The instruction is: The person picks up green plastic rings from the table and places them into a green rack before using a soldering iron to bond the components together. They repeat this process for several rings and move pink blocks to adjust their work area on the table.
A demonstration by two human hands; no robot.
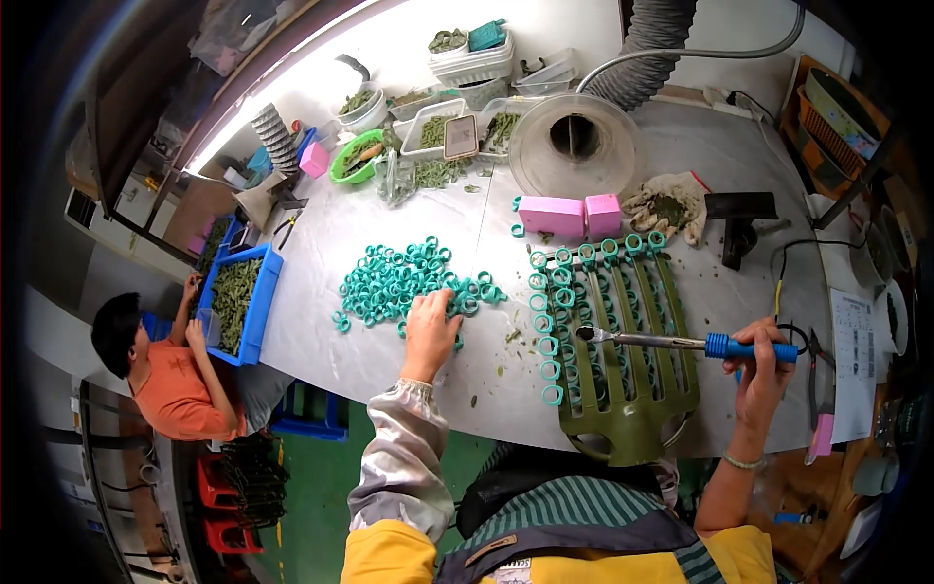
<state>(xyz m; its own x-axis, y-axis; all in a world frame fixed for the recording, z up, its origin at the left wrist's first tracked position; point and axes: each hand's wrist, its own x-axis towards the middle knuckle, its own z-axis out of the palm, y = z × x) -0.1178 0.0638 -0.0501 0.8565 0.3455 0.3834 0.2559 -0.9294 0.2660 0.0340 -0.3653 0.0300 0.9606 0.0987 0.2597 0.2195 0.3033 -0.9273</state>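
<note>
Corded tool (664,341) points left, crosswise, right hand (760,362) clenching it, left hand's (431,329) grip unclear.

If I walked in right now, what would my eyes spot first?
Probably the big heap of teal rings around the middle of the table, with the person's left hand at its near right side. To the right lies a green rack with more rings along its edges, and over it the right hand holds a blue-handled tool. Behind the rack sit two bright pink blocks.
</note>
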